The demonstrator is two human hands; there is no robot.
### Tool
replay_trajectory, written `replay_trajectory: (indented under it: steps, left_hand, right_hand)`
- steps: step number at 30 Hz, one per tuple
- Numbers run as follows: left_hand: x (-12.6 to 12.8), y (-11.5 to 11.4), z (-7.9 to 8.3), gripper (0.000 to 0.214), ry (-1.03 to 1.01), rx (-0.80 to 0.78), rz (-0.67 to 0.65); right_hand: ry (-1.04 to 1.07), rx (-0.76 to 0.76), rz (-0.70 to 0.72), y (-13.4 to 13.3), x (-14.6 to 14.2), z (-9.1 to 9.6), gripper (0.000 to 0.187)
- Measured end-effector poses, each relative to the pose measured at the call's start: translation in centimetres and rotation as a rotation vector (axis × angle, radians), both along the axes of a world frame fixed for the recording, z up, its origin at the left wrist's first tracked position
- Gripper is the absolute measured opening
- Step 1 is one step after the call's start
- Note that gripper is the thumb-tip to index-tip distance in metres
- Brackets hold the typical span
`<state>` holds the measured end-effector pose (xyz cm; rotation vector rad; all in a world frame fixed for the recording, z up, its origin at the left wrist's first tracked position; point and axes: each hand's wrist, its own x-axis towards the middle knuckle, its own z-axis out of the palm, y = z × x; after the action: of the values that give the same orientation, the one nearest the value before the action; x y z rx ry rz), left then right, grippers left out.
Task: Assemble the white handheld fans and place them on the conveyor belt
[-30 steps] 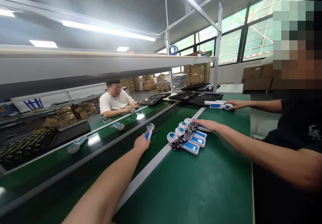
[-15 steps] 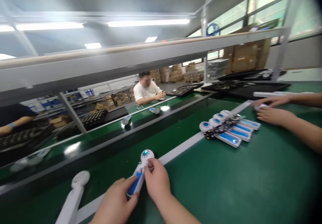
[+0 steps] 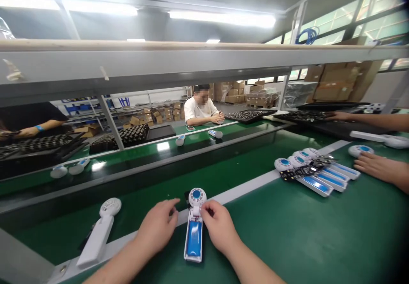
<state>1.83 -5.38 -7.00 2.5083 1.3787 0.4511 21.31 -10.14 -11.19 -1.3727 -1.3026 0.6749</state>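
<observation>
In front of me on the green work surface lies a white handheld fan (image 3: 194, 233) with its handle opened, a blue battery inside and a round head at the far end. My right hand (image 3: 220, 224) pinches at its neck, to the right of small wires; the exact point of grip is partly hidden. Just left of the fan, my left hand (image 3: 158, 224) is off it, fingers spread and empty. A dark circuit board (image 3: 187, 196) shows in part behind the head. Farther left rests a closed-looking white fan (image 3: 97, 237).
To the right lie several opened fans (image 3: 319, 182) with circuit boards (image 3: 295, 172) across them. A co-worker's hand (image 3: 377, 169) touches another fan at the right edge. A grey rail (image 3: 143, 162) separates a belt carrying fans. Across it sits a person (image 3: 201, 107).
My left hand has let go of the fan and moved left. The fan now points nearly straight away from me. A co-worker's arm on the right reaches to a black tray.
</observation>
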Motion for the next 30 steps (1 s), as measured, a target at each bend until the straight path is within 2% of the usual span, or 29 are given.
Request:
replay_trajectory:
  steps: [3, 5, 8, 10, 13, 16, 21, 26, 30]
  left_hand:
    - [0.3, 4.2, 0.1, 0.044, 0.02, -0.002, -0.179]
    - [1.1, 6.0, 0.1, 0.041, 0.037, -0.026, -0.346]
    - [2.5, 7.1, -0.2, 0.024, 0.044, -0.039, -0.528]
    - [3.3, 7.4, -0.7, 0.017, 0.039, -0.026, -0.593]
    - [3.9, 7.9, -1.6, 0.019, 0.042, 0.004, -0.638]
    - [4.3, 8.5, -2.4, 0.024, 0.053, 0.056, -0.577]
    - [5.3, 8.4, -2.8, 0.024, 0.065, 0.108, -0.318]
    - [5.3, 7.2, -2.8, 0.029, 0.084, 0.044, -0.158]
    - [4.0, 6.8, -1.7, 0.047, 0.072, -0.09, -0.112]
  right_hand:
    - [0.039, -0.041, -0.011, 0.3, 0.1, -0.3, 0.017]
    - [0.053, -0.054, -0.018, 0.3, 0.2, -0.3, 0.014]
    - [0.096, -0.078, -0.026, 0.4, 0.4, -0.4, 0.014]
    - [0.154, -0.098, -0.04, 0.7, 0.5, -0.8, 0.015]
    - [0.265, -0.112, -0.114, 1.5, 1.0, -1.7, 0.017]
    - [0.357, -0.105, -0.225, 2.3, 1.7, -2.4, 0.017]
    - [0.416, -0.107, -0.301, 2.5, 2.7, -1.9, 0.018]
    - [0.344, -0.109, -0.283, 2.2, 2.7, -1.0, 0.015]
    - [0.28, -0.122, -0.28, 2.0, 2.8, -0.8, 0.016]
